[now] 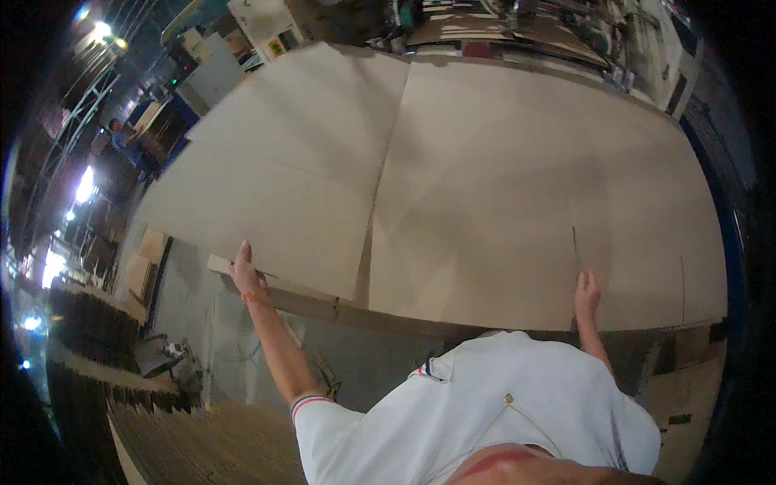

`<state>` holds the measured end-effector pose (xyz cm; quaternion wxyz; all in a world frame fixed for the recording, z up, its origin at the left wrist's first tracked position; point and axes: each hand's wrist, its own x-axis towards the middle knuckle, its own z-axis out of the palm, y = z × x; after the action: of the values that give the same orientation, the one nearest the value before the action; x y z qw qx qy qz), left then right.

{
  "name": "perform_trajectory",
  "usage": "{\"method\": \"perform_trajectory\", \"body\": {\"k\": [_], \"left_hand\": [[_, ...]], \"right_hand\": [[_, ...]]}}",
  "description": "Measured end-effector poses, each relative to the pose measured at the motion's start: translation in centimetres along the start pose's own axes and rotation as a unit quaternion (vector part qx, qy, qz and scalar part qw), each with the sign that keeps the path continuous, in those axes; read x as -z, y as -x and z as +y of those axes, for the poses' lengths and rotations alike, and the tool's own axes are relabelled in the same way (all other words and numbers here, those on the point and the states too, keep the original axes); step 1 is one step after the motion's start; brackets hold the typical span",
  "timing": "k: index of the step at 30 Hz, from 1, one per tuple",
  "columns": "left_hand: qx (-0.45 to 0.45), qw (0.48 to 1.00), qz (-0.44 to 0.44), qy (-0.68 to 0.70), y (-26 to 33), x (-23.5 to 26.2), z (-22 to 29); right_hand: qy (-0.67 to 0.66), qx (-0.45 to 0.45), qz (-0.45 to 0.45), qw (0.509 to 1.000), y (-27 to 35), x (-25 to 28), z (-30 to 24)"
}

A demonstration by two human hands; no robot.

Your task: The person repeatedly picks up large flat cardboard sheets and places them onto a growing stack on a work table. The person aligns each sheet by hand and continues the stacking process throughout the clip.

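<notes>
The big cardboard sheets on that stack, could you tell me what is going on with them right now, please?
A person in a white polo shirt stands at a wide stack of large pale cardboard sheets. The left hand rests at the near edge of the left sheet, fingers pointing up along it. The right hand reaches to the near edge of the right sheet, by a short slit in it. Both sheets lie flat, side by side, meeting at a seam down the middle.

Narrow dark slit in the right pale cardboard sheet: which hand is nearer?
Right. The right hand rests just below the narrow dark slit, fingers almost at its lower end. The left hand is far off, gripping the near edge of the left pale cardboard sheet.
</notes>
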<state>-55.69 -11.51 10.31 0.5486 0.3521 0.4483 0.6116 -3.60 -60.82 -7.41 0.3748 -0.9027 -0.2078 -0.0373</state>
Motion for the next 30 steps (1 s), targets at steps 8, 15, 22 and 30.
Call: {"method": "perform_trajectory", "body": {"k": [8, 15, 22, 30], "left_hand": [[-0.152, 0.9, -0.256, -0.319, 17.4, -4.2, -2.8], [-0.414, 0.693, -0.453, -0.379, 30.0, -13.9, -8.0], [-0.412, 0.713, -0.398, -0.406, 30.5, -13.6, -13.0], [-0.503, 0.712, -0.322, -0.37, 21.9, -16.1, -16.5]], "right_hand": [[-0.496, -0.036, -0.254, 0.829, -14.6, 5.7, -19.8], [-0.385, 0.005, -0.201, 0.901, -34.8, 10.3, -26.5], [-0.143, -0.003, -0.165, 0.976, -38.2, 2.6, -24.7], [-0.558, -0.003, -0.053, 0.828, -44.2, -5.1, -7.1]]}}
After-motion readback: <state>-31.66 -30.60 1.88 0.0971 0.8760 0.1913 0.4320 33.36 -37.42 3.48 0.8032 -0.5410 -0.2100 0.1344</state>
